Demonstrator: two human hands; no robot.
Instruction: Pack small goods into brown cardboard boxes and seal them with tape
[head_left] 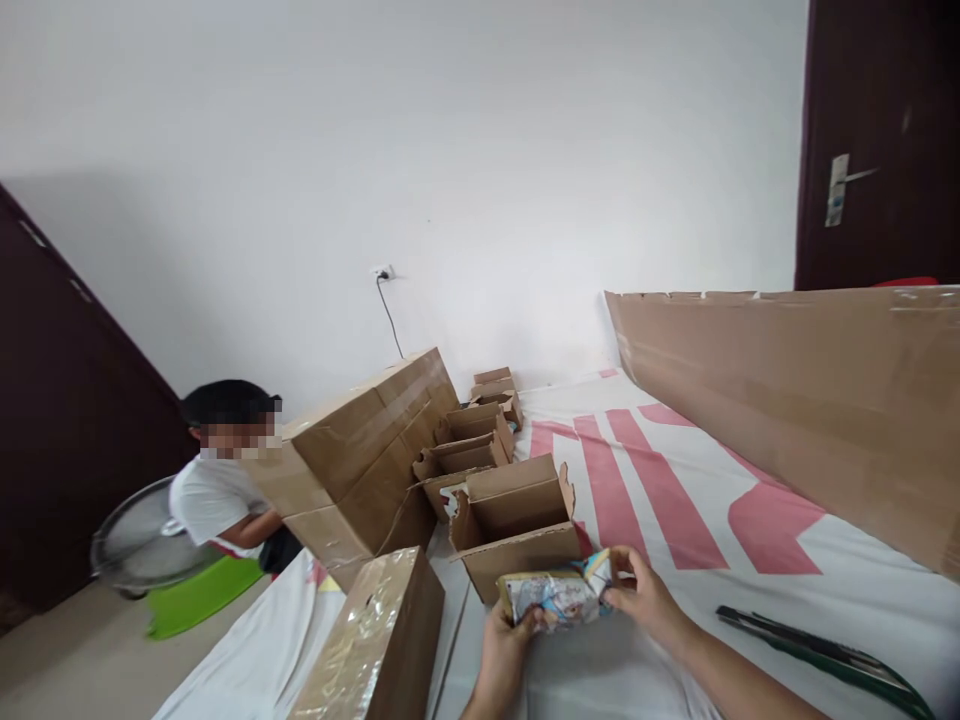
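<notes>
Both hands hold a printed plastic packet in blue, white and yellow just in front of the nearest open carton. My left hand grips its left end, thumb on the front. At the right end, the fingers and thumb of my right hand pinch the packet's corner. Directly behind it stands the small open cardboard box with its flaps up; its inside is dark and I cannot make out its contents. More open boxes line up behind that one toward the wall.
A taped carton stands left of my hands, with stacked large cartons beyond. A person sits at far left by a fan. A long cardboard sheet rises on the right. A dark, green-edged tool lies on the cloth.
</notes>
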